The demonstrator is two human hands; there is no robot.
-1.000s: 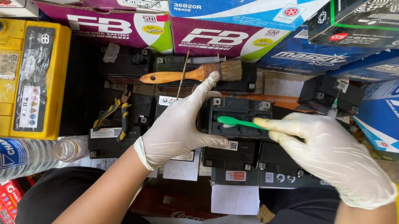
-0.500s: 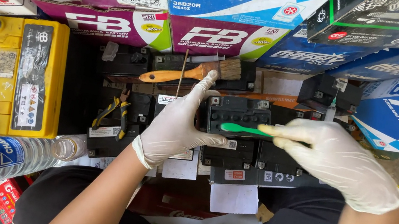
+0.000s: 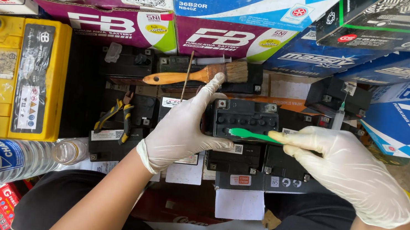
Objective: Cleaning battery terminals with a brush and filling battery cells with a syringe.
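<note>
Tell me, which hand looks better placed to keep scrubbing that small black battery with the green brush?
Probably the right hand: it holds the green brush, whose tip lies on top of the small black battery. The left hand is wrapped around the battery's left side, steadying it.

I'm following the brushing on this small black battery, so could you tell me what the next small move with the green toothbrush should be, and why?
Probably a short stroke toward the left hand, head kept flat. The right hand holds the green toothbrush with its head on the near edge of the small black battery, which the left hand steadies from the side. The row of caps farther back looks unreached.
</note>
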